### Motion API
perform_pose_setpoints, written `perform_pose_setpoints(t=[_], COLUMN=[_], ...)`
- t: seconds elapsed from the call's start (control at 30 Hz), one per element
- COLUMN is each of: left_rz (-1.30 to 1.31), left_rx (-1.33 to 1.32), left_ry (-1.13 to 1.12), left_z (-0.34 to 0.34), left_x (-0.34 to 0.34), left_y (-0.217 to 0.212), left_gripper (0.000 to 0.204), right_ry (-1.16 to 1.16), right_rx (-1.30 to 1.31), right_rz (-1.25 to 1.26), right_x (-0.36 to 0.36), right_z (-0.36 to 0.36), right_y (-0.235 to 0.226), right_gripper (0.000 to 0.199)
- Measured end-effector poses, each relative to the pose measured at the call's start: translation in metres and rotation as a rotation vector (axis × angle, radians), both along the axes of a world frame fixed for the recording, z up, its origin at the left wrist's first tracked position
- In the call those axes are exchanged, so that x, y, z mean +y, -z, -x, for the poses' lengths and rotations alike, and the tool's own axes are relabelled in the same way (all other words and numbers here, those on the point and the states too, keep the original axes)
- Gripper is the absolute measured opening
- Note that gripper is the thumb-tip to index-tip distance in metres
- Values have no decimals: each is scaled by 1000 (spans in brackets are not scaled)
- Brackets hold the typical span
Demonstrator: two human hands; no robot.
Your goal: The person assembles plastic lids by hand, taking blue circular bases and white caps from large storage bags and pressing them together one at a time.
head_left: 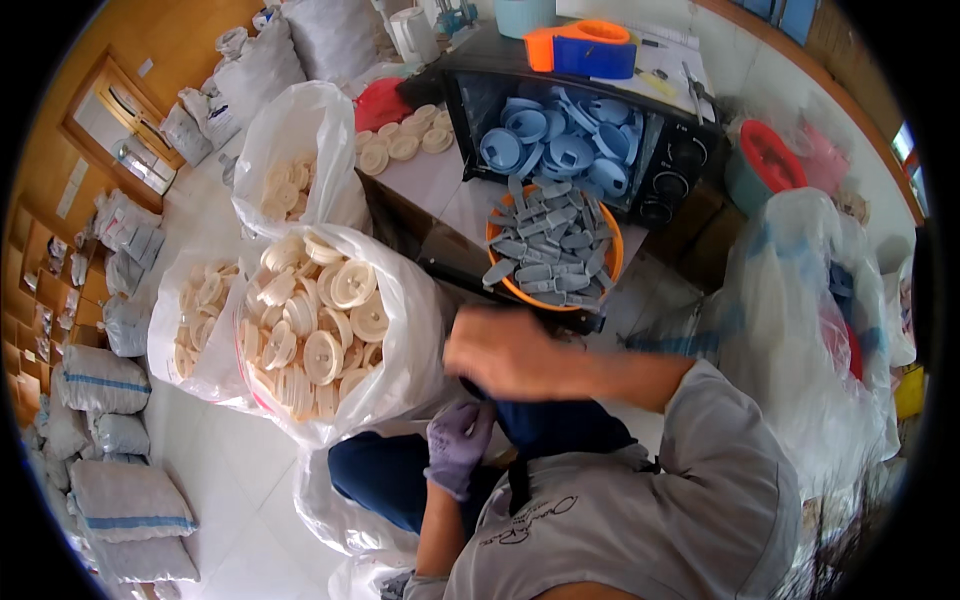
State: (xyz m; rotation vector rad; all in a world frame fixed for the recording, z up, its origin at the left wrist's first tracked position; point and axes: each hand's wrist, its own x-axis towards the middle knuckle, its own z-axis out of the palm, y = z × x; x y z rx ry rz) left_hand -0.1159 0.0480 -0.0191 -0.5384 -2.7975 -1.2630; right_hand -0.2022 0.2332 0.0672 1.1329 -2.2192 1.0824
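My left hand (459,440), in a light purple glove, rests over my lap with its fingers curled in. Whatever it may hold is hidden. Just above it, my bare right hand (512,356) is smeared by motion, so its fingers do not show clearly. Beyond the right hand, an orange basket (618,245) is heaped with small grey plastic pieces (552,240). Behind it, a black toaster oven (682,165) holds a pile of light blue plastic lids (572,140). To the left of my hands, cream-coloured round plastic lids (325,355) fill a large white plastic bag (415,310).
Two more bags of cream pieces (205,310) (290,185) stand at the left. An orange and blue tape dispenser (585,50) sits on the oven. Cream lids (402,147) lie on the table. Clear plastic bags (800,310) stand at the right; stuffed sacks (130,495) line the left.
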Motion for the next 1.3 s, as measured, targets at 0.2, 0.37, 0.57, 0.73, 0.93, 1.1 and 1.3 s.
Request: perform_pose_setpoints(t=[0.2,0.37,0.57,0.73,0.93,1.1,1.3], left_rz=[163,144,136,17,3,13,-153], left_rx=[85,119,26,-264,-355,-345,-424], left_ry=[68,0,-15,-96,-65,-112,-138], left_z=[7,5,2,11,12,5,-1], left_x=[-4,-11,-24,-14,-15,-14,0], left_y=[-8,19,49,33,37,20,10], left_gripper=[12,14,16,18,18,19,23], right_ry=[504,331,160,930,1198,1306,1125], right_rx=[-245,-156,-495,-224,310,-120,-65], right_rz=[-576,-275,587,213,-247,-354,-348], right_x=[74,87,113,164,299,277,233], right_z=[122,138,182,286,403,401,344], right_y=[29,36,28,13,70,57,31], right_gripper=[23,18,17,42,27,30,34])
